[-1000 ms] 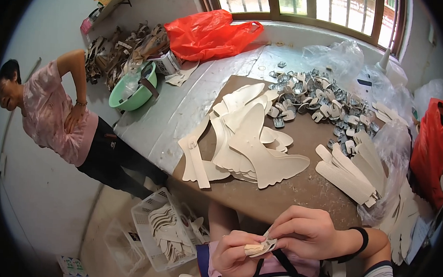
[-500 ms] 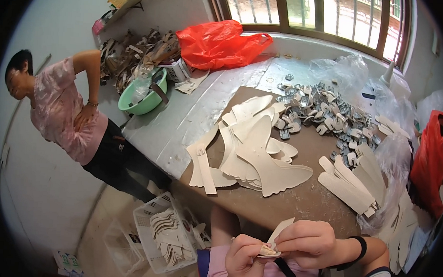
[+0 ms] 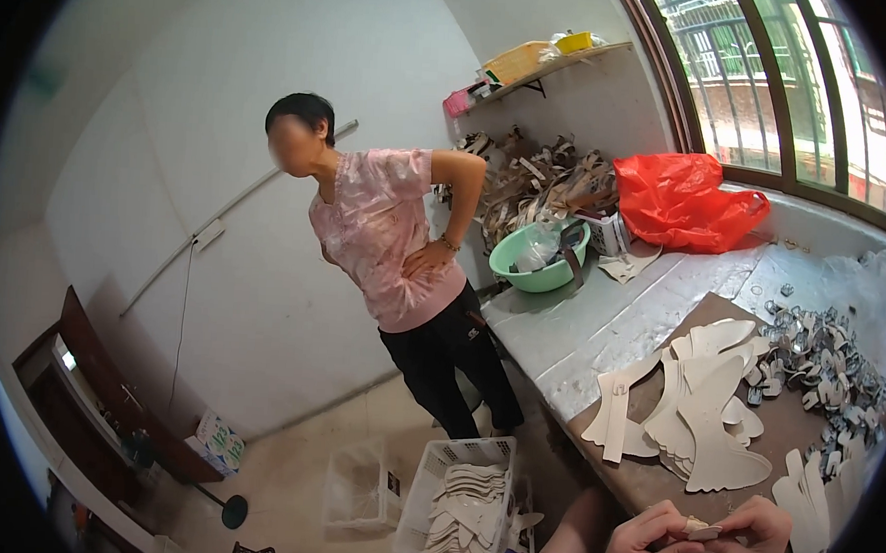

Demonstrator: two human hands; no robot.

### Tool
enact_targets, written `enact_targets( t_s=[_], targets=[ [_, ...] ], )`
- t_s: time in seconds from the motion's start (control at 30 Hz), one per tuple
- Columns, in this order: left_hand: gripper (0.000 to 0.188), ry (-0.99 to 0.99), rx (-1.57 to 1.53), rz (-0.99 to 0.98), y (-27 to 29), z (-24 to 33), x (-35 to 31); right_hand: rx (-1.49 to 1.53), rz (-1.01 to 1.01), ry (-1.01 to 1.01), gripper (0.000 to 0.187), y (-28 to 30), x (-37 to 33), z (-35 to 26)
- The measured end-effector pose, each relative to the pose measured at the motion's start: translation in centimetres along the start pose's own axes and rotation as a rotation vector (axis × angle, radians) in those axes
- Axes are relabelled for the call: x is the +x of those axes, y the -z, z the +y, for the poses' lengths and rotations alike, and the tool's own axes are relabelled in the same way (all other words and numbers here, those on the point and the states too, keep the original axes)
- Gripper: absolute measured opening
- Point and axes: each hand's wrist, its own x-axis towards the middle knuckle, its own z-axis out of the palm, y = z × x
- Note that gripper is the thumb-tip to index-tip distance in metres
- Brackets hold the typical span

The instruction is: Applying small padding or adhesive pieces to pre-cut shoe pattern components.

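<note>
Near the table's front edge, my left hand [image 3: 652, 540] pinches one end of a small cream strap piece [image 3: 702, 533] between thumb and fingers. My right hand [image 3: 758, 538] grips the same piece from the other side, its fingertips close to the left ones. Fingers cover most of the strap. Just beyond my hands lies a pile of cream shoe-upper pieces [image 3: 700, 430] with scalloped edges, stacked on a brown board [image 3: 621, 478]. A separate cream strip [image 3: 612, 431] with a small buckle on it rests at the pile's left.
Many metal buckles [image 3: 819, 366] are heaped right of the pile, with cream straps [image 3: 804, 506] nearer me. A red plastic bag [image 3: 682, 201] and green basin [image 3: 541, 257] sit farther back. A person [image 3: 395, 244] stands left of the table; a white crate [image 3: 410, 520] of cut pieces is on the floor.
The view has swung left and up, so the table and my hands appear farther right. Both hands still hold the strap, whose long end no longer shows upright.
</note>
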Motion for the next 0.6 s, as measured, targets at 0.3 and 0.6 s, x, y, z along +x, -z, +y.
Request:
enact_targets(
  t_s=[0.3, 0.6],
  targets=[
    [0.015, -0.077, -0.149, -0.201, 0.8, -3.4, 3.0, 0.063, 0.192, -0.097, 0.022, -0.5, -0.4, 2.9],
    [0.050, -0.126, 0.963, 0.014, -2.4, -14.5, 9.4, -0.003, 0.174, -0.002, 0.023, 0.8, -0.5, -0.2]
  ],
)
